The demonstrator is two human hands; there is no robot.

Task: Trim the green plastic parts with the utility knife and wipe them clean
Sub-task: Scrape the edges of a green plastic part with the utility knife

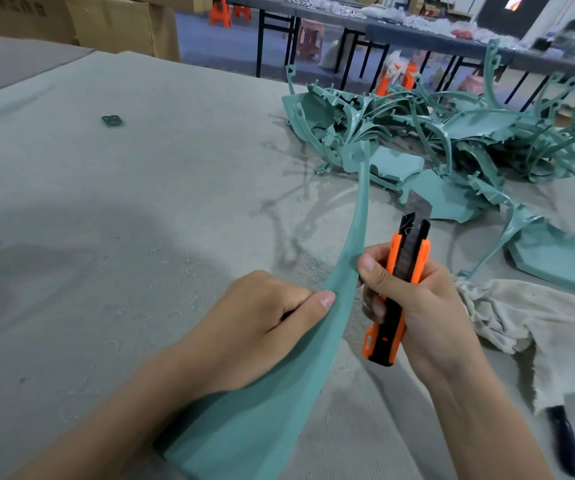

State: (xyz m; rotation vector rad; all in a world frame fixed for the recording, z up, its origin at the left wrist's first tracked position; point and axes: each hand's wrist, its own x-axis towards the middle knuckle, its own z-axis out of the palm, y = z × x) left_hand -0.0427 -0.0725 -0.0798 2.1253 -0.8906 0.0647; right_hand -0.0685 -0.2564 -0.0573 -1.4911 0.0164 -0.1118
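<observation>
Your left hand [261, 323] pinches the green part [355, 233] around mid-length, thumb on top. The part's long axis runs from near you up and away, toward the pile [452, 133]. Your right hand [428, 306] grips the knife [396, 289] just right of the part, thumb touching its edge, blade not touching plastic. Right hand looks nearer the trim edge. Rag [521, 323] lies farther right.
</observation>
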